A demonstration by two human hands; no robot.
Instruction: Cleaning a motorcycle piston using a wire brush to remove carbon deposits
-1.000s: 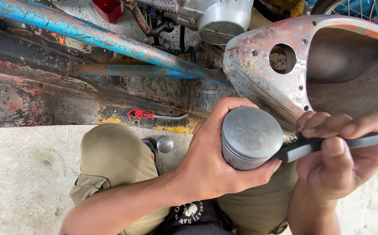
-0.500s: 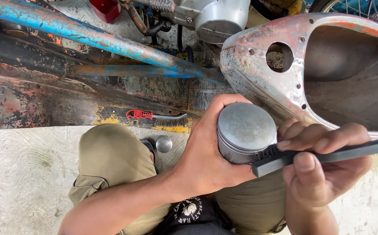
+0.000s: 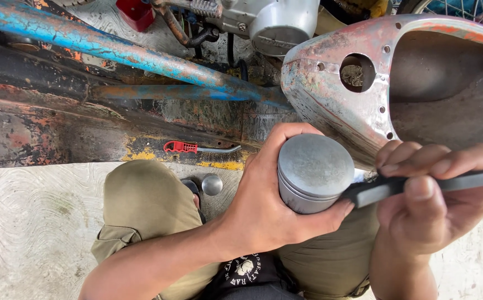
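My left hand [image 3: 274, 203] is wrapped around a grey metal piston [image 3: 314, 171], its flat round crown facing up at me. My right hand [image 3: 430, 197] grips a long dark flat tool [image 3: 397, 186]; its tip rests against the right side of the piston, near the ring grooves. Both hands are held above my lap, over my khaki trousers [image 3: 141, 216].
A rusty motorcycle shell with a round hole [image 3: 358, 72] sits right behind the piston. A blue rusted frame tube [image 3: 113, 50] crosses the top left, with an engine case [image 3: 274, 22] behind. A red-handled wire brush [image 3: 197, 148] and a small round metal cap [image 3: 212, 184] lie on the concrete.
The dark tool has slid along the piston's side and my right hand has shifted slightly right. My left hand keeps the piston nearly still.
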